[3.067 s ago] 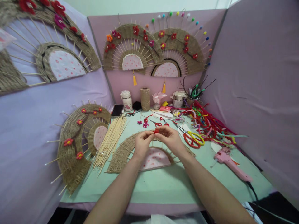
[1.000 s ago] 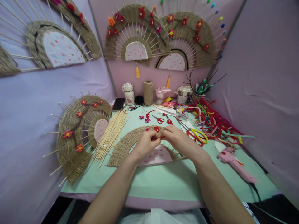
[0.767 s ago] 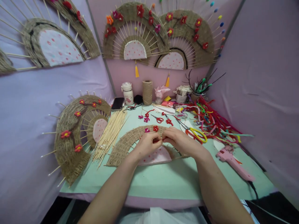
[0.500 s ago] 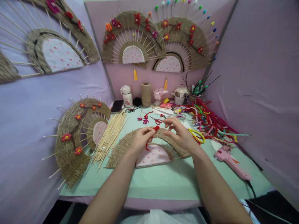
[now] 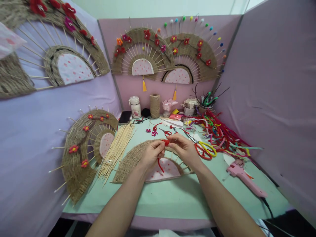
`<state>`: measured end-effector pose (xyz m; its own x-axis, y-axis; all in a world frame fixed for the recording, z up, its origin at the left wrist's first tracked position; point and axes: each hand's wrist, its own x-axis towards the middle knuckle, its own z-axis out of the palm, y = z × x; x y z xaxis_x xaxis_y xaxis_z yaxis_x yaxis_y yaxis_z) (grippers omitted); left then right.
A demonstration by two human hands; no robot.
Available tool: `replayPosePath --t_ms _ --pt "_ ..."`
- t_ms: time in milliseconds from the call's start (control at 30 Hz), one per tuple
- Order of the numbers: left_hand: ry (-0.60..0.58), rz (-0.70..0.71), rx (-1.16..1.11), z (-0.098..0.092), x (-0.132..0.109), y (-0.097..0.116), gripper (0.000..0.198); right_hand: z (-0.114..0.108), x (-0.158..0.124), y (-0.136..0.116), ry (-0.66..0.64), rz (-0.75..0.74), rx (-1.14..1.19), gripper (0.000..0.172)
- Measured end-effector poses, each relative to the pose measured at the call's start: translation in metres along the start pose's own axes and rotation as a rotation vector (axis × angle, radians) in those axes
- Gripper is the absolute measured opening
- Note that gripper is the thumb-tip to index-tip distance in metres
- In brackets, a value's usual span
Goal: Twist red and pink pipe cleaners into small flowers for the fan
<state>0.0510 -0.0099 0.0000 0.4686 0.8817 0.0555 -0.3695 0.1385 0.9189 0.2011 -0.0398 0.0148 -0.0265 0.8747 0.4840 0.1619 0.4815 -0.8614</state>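
My left hand point(image 5: 152, 154) is closed in a pinch on a red pipe cleaner point(image 5: 167, 142). Its upper end is bunched into a small red shape, and a bent tail hangs below my palm. The fingertips of my right hand point(image 5: 184, 150) close on the same bunched part from the other side. Beneath both hands a woven twine fan point(image 5: 133, 158) lies on the table, with a pink-spotted white half-round panel point(image 5: 170, 169) at its base. Just beyond are small red-handled scissors point(image 5: 168, 133) and purple pipe-cleaner flowers point(image 5: 154, 133).
Yellow- and red-handled scissors point(image 5: 207, 149) lie right of my right hand. A pink glue gun point(image 5: 247, 179) and a heap of pipe cleaners point(image 5: 219, 131) are farther right. Thin sticks point(image 5: 116, 151) and a flowered fan point(image 5: 74, 164) are at left. Behind stand a twine spool point(image 5: 155, 106) and a white bottle point(image 5: 135, 107).
My right hand has moved in toward my left, from fingers apart to pinching the red pipe cleaner. The view has tilted up slightly, and more of the pipe cleaner's tail shows.
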Motion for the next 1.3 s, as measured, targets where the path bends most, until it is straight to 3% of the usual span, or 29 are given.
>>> replayPosePath --t_ms 200,500,900,1133,1300 --pt "0.112 0.153 0.100 0.006 -0.001 -0.004 0.037 0.001 0.000 -0.002 -0.004 -0.027 -0.015 0.013" --pt "0.150 0.243 0.182 0.007 -0.003 -0.006 0.025 0.004 -0.002 -0.004 0.098 -0.083 -0.055 0.009" --pt "0.354 0.549 0.568 0.012 -0.013 -0.008 0.017 0.008 -0.005 0.000 0.162 -0.108 -0.139 0.009" --pt "0.300 0.276 0.179 0.006 -0.001 -0.008 0.018 0.010 -0.002 0.006 0.199 -0.019 -0.077 0.014" --pt "0.237 0.250 0.018 0.000 0.004 -0.011 0.019 0.010 -0.003 0.001 0.165 -0.094 -0.118 0.010"
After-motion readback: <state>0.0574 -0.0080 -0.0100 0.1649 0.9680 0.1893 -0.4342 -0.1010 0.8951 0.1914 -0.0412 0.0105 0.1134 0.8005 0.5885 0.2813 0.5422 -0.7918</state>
